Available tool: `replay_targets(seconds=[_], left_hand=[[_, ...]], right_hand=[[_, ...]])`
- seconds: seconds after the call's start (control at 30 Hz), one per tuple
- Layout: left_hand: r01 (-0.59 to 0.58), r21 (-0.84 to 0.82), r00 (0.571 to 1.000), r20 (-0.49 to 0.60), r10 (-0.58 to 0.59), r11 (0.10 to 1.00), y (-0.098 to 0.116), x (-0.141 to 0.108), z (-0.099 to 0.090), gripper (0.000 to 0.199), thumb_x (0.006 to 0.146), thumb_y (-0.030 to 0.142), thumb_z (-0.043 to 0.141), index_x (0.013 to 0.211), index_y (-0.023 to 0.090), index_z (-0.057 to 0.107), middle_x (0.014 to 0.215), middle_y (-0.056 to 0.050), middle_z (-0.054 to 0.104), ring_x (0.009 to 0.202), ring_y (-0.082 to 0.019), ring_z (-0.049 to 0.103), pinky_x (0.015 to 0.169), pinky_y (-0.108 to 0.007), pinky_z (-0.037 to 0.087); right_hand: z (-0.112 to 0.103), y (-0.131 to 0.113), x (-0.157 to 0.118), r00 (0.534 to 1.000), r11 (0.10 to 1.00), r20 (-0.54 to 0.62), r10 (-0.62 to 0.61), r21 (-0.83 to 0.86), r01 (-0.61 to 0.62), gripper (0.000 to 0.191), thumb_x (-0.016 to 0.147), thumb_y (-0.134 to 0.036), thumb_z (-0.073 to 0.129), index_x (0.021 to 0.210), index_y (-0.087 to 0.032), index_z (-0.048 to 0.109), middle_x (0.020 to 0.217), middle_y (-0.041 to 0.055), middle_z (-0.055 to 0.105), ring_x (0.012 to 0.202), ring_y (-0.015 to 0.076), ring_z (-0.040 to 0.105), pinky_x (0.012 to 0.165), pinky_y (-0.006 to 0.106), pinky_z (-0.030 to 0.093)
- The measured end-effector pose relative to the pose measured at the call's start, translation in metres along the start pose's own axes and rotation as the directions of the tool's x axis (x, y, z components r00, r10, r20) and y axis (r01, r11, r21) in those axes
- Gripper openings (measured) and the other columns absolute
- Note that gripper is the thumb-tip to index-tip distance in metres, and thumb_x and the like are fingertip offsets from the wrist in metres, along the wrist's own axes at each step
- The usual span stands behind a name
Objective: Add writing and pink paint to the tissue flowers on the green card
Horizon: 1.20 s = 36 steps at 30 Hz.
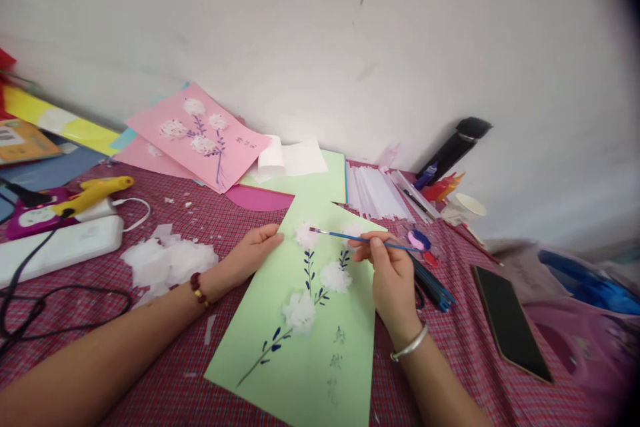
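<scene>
Right hand [394,273] pinching your slim blue paintbrush [345,236], left hand [254,252] the pale-green paper [293,373]; mid-frame tissue blossom [303,235] looks pink-tinted, white blossoms [299,312] undone.

The green sheet [355,310] is smooth, matt paper; its white flowers [300,311] are rough, crumpled tissue paper. The paintbrush [345,236] has a smooth handle. The bangle [411,345] is shiny metal, the bracelet [195,284] glossy beads. The tablecloth [235,215] is wrinkled woven cloth, matt in finish. The power strip [65,245] is smooth plastic, the smartphone [511,321] glossy, the wall [320,47] matt.
</scene>
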<state>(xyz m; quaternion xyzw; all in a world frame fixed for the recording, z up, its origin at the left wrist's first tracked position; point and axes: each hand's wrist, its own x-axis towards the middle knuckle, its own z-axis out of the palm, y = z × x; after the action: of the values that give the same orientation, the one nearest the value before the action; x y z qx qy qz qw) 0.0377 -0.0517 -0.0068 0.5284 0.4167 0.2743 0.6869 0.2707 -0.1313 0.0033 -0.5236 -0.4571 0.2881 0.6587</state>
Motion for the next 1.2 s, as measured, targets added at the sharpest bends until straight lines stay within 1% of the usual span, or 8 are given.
replay_targets(seconds=[0.2, 0.47, 0.6, 0.83, 0.93, 1.0, 1.13, 1.2], left_hand=[[-0.009, -0.007, 1.000, 0.012, 0.009, 1.000, -0.007, 0.004, -0.003, 0.032, 0.084, 0.046, 0.063, 0.102, 0.019, 0.064, 0.081, -0.002, 0.070, 0.056, -0.013, 0.058, 0.051, -0.023, 0.043], [0.010, -0.047, 1.000, 0.013, -0.009, 0.999, -0.012, 0.007, -0.007, 0.033, 0.085, 0.047, 0.064, 0.103, 0.020, 0.064, 0.087, -0.005, 0.072, 0.060, -0.014, 0.062, 0.053, -0.023, 0.046], [0.006, -0.064, 1.000, 0.023, -0.005, 0.998, -0.012, 0.006, -0.006, 0.035, 0.085, 0.047, 0.063, 0.105, 0.019, 0.065, 0.087, -0.005, 0.072, 0.059, -0.014, 0.063, 0.053, -0.024, 0.048], [0.016, -0.051, 1.000, 0.000, -0.016, 0.999, -0.003, 0.003, -0.001, 0.038, 0.080, 0.047, 0.067, 0.104, 0.017, 0.065, 0.080, -0.004, 0.072, 0.055, -0.014, 0.062, 0.049, -0.022, 0.047], [0.041, -0.029, 0.999, -0.018, -0.041, 0.999, 0.002, 0.001, 0.000, 0.038, 0.079, 0.045, 0.069, 0.105, 0.018, 0.064, 0.077, -0.003, 0.073, 0.055, -0.016, 0.063, 0.049, -0.023, 0.049], [0.076, -0.011, 0.996, -0.054, -0.077, 0.997, 0.001, 0.001, -0.002, 0.038, 0.079, 0.042, 0.069, 0.108, 0.019, 0.063, 0.077, -0.004, 0.073, 0.055, -0.018, 0.064, 0.048, -0.025, 0.050], [0.137, -0.024, 0.989, -0.055, -0.138, 0.990, -0.006, 0.004, -0.007, 0.042, 0.079, 0.046, 0.068, 0.113, 0.023, 0.062, 0.077, -0.002, 0.075, 0.051, -0.019, 0.064, 0.044, -0.025, 0.049], [0.159, -0.032, 0.986, -0.050, -0.160, 0.987, -0.008, 0.005, -0.007, 0.042, 0.078, 0.047, 0.069, 0.113, 0.025, 0.063, 0.076, -0.001, 0.075, 0.051, -0.019, 0.064, 0.044, -0.026, 0.050]], right_hand=[[-0.005, 0.001, -0.001, 0.998, 0.999, -0.052, 0.027, 0.043, -0.025, 0.020, 0.094, -0.036, 0.055, 0.089, -0.018, 0.063, 0.079, 0.0036, 0.070, 0.061, 0.0134, 0.061, 0.063, 0.027, 0.049], [-0.005, 0.003, -0.001, 0.999, 1.000, 0.048, 0.017, -0.026, -0.015, 0.019, 0.094, -0.033, 0.054, 0.087, -0.018, 0.065, 0.079, 0.0032, 0.069, 0.064, 0.0146, 0.062, 0.065, 0.029, 0.050], [-0.004, 0.003, -0.001, 1.000, 1.000, -0.002, -0.006, -0.030, 0.006, 0.018, 0.093, -0.032, 0.054, 0.088, -0.018, 0.064, 0.079, 0.0032, 0.069, 0.066, 0.0144, 0.062, 0.067, 0.029, 0.050], [-0.004, -0.008, 0.003, 1.000, 0.998, 0.019, -0.009, -0.061, 0.010, 0.020, 0.092, -0.034, 0.054, 0.085, -0.019, 0.064, 0.076, 0.0024, 0.068, 0.061, 0.0138, 0.062, 0.062, 0.027, 0.049], [-0.035, -0.014, 0.017, 0.981, 0.981, -0.152, -0.125, -0.170, 0.098, 0.020, 0.092, -0.035, 0.053, 0.085, -0.019, 0.062, 0.074, 0.0016, 0.067, 0.060, 0.0145, 0.061, 0.062, 0.028, 0.049], [-0.070, -0.014, 0.030, 0.936, 0.946, -0.285, -0.206, -0.301, 0.116, 0.021, 0.091, -0.037, 0.052, 0.083, -0.019, 0.060, 0.070, 0.0011, 0.065, 0.058, 0.0156, 0.060, 0.060, 0.029, 0.049], [-0.143, -0.003, 0.048, 0.848, 0.867, -0.490, -0.205, -0.493, -0.075, 0.024, 0.087, -0.039, 0.048, 0.078, -0.019, 0.057, 0.060, -0.0003, 0.061, 0.055, 0.0172, 0.059, 0.060, 0.031, 0.048], [-0.165, 0.007, 0.053, 0.826, 0.852, -0.533, -0.184, -0.505, -0.136, 0.023, 0.085, -0.038, 0.048, 0.077, -0.019, 0.057, 0.059, -0.0003, 0.061, 0.054, 0.0172, 0.058, 0.059, 0.031, 0.048]])
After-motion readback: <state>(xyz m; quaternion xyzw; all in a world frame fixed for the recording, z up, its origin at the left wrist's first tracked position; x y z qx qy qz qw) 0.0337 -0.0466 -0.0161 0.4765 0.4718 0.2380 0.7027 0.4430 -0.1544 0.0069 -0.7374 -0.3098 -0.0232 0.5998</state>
